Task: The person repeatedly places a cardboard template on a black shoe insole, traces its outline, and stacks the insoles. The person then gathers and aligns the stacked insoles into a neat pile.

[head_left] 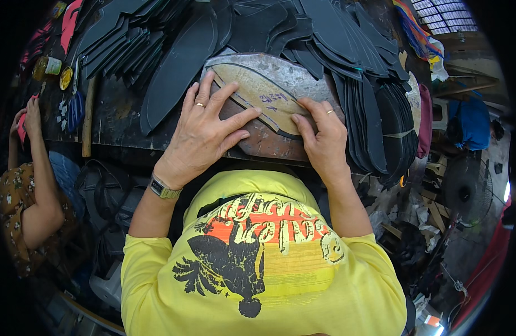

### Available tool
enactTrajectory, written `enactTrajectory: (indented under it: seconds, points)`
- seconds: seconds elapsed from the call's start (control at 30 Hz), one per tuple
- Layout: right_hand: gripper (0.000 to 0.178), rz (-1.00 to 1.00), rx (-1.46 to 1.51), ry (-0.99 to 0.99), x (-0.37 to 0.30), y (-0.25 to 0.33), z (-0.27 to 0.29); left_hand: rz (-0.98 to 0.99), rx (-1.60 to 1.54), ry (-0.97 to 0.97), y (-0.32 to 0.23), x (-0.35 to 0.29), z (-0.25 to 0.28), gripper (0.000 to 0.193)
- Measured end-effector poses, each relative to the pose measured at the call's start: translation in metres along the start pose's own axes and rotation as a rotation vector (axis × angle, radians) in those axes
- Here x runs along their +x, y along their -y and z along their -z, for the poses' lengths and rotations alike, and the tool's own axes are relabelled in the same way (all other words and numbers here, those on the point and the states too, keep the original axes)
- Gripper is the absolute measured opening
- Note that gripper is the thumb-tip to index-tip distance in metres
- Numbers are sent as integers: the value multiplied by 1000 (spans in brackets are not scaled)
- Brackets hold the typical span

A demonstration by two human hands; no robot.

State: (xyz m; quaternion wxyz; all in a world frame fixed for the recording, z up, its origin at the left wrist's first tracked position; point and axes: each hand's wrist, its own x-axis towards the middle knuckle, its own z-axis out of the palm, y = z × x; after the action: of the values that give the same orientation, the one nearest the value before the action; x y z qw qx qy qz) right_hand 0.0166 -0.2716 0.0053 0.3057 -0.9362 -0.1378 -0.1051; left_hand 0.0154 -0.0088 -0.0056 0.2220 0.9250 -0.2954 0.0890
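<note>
lying on a worn grey-&-brown flat board (311, 84), a tan leaf-shaped template (255, 98) w/ purple handwritten marks is seen nr. the front of the dark tabletop (118, 120), btwn both hands; a thin black rim is noted along its lower edge. l. hand (205, 131) is unclenched, fingers spread; index & middle tips are laid on the template, thumb tip is set just beside its near edge. gold ring is worn, plus a wristwatch w/ yellowish strap (164, 189). r. hand (328, 134) is half-curled, thumb & index tips placed at the template's r. end; whether the edge is pinched cannot be told. gold ring worn there too.

black flat curved pcs. (353, 39) are piled behind & r. of the board; a large black leaf-shaped pc. (182, 70) is placed l. of it. at far r., a black bundle (397, 148) is tied w/ a pale band. to l., a wooden stick (89, 117) is laid nr. a glass jar (47, 68). at far l., a red pc. (22, 129) is held in a co-worker's hands (32, 115).
</note>
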Motion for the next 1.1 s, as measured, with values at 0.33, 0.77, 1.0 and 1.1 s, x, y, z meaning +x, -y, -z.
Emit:
enactTrajectory:
  seconds: [0.33,0.77,1.0,1.1]
  points:
    - [30,-94,176,106,4,-5,14,-44,32,93,1,2,12,46]
    - [27,-135,206,108,-4,-16,23,-47,54,145,2,1,13,51]
    - [20,-188,256,152,-4,-17,31,-46,61,150,-1,1,14,58]
    - [14,-371,493,-52,4,-19,43,-36,57,159,-2,3,16,63]
